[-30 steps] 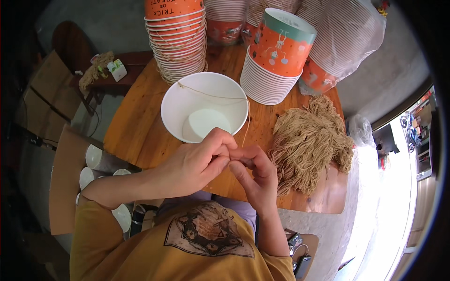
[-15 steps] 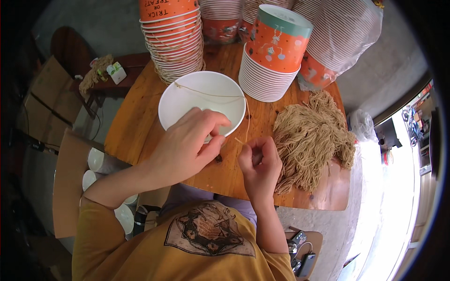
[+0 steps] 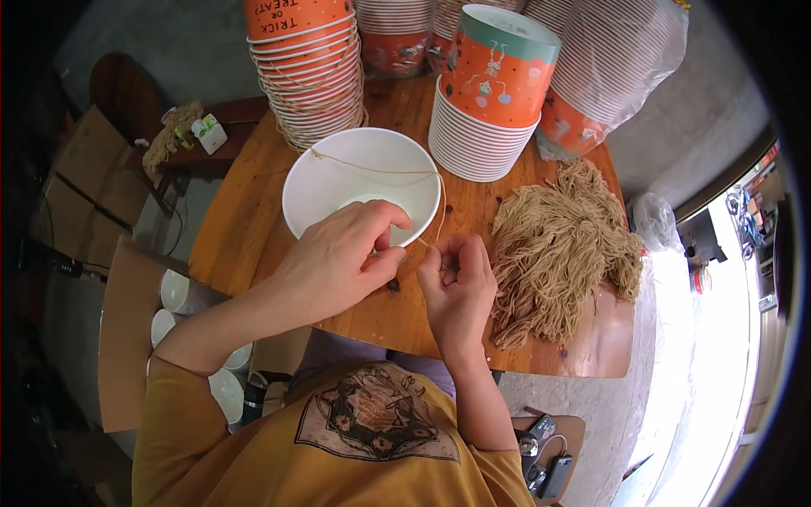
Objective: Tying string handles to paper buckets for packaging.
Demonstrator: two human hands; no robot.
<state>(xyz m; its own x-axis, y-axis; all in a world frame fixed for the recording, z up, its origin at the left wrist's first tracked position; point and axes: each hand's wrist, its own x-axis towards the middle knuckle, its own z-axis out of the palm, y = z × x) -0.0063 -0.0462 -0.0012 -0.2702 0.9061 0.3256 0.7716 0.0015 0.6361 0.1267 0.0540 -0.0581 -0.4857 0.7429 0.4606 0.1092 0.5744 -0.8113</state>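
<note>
A white-lined paper bucket (image 3: 312, 186) stands mouth up on the wooden table, its far edge towards the stacks. My left hand (image 3: 338, 258) is curled over the near rim, with fingers inside and the thumb by the outer side, gripping it; part of this rim is hidden behind the hand. A thin tan cord (image 3: 384, 172) crosses the bucket's mouth and hangs over its right side. Just right of the bucket, my right hand (image 3: 458, 291) is closed, pinching the loose cord end between thumb and forefinger.
A heap of tan cords (image 3: 562, 253) lies right on the wooden table (image 3: 232, 228). Stacked orange buckets, one stack (image 3: 308, 84) strung with cords, another (image 3: 486, 127) upside down, stand behind. A bagged stack (image 3: 625, 68) is far right. An open carton (image 3: 127, 338) holds white-lined buckets at left.
My right hand has moved a little left and up towards the bucket's rim with the cord end. My left hand stays nearly in place on the bucket.
</note>
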